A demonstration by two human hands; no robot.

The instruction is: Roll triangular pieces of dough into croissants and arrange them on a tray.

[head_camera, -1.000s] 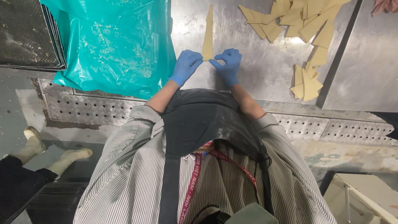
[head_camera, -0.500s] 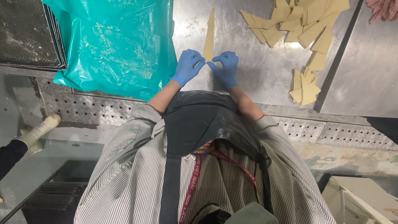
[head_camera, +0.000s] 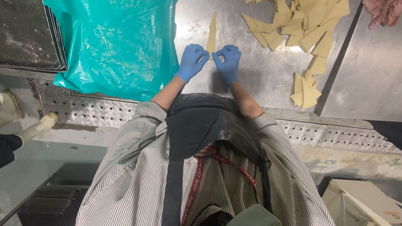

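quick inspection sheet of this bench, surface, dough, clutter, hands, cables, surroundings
surface: steel table, shiny, with a perforated front edge.
job's things: one long dough triangle, its wide end pinched by both hands.
clutter: pile of cut dough triangles at upper right, smaller stack near the edge; teal plastic sheet dusted with crumbs; dark trays at far left; pink cloth in the corner.
grippers: left hand and right hand, blue gloves, fingers on the dough.
cables: nothing seen.
surroundings: another person's white boot on the floor at left.
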